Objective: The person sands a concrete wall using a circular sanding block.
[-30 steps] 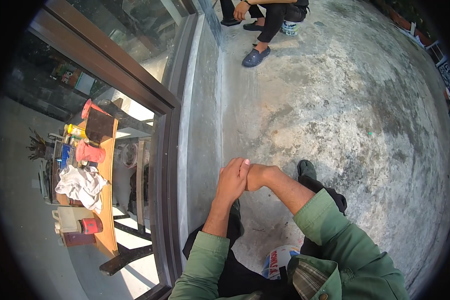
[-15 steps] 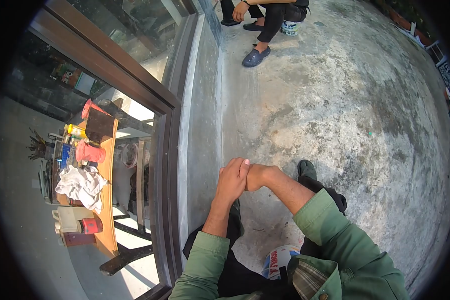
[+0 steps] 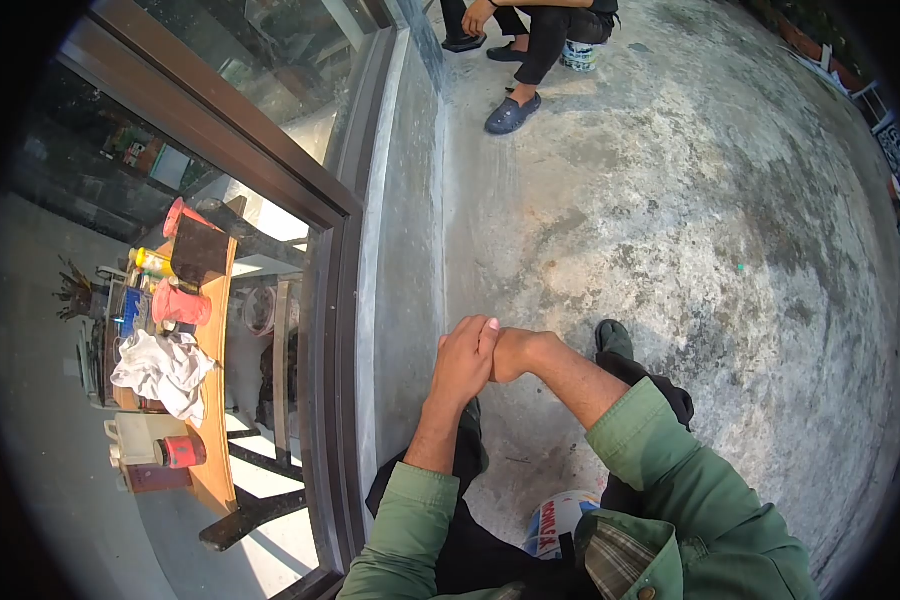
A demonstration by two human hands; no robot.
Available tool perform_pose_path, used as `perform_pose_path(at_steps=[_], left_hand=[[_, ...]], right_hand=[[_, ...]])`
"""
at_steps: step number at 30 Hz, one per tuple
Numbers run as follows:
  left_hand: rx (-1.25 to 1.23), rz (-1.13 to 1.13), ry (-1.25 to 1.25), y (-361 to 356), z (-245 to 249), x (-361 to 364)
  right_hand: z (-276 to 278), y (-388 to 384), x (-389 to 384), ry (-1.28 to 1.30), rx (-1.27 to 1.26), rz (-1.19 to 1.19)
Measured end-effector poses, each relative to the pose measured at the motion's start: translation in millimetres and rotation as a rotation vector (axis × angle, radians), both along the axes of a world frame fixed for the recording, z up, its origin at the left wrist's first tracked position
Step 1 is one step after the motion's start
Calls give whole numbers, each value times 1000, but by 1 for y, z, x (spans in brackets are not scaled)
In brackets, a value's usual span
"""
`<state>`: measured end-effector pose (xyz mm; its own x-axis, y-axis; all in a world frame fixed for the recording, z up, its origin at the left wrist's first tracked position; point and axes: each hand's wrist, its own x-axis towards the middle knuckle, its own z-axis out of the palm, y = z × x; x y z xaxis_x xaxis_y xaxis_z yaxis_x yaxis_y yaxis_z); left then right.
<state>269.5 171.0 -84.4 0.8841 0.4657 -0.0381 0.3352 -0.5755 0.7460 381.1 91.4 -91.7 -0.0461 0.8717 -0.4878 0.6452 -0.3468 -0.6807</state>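
My left hand (image 3: 463,357) lies over my right hand (image 3: 518,354), its fingers closed round it, with the thumb on top. The two hands are clasped in front of my knees. The right wrist is bent, and the fingers of that hand are hidden behind the left one. No object shows between the hands. Below them, between my legs, is a white bucket (image 3: 560,527) with red lettering, partly covered by my clothes.
A glazed door frame (image 3: 338,300) and low wall stand at left. Behind the glass, a wooden table (image 3: 218,340) bears a white cloth (image 3: 165,372), red containers and a jug. Another person (image 3: 545,45) sits on a paint bucket (image 3: 580,57) ahead. Stained concrete floor (image 3: 670,200) stretches right.
My hands have not visibly moved. The other person's far foot, at the top edge, has shifted slightly.
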Motion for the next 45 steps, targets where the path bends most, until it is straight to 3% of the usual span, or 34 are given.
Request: perform_pose_path(at_steps=[45], left_hand=[[26, -8, 28, 2, 1, -2]], right_hand=[[3, 2, -1, -4, -28, 19]])
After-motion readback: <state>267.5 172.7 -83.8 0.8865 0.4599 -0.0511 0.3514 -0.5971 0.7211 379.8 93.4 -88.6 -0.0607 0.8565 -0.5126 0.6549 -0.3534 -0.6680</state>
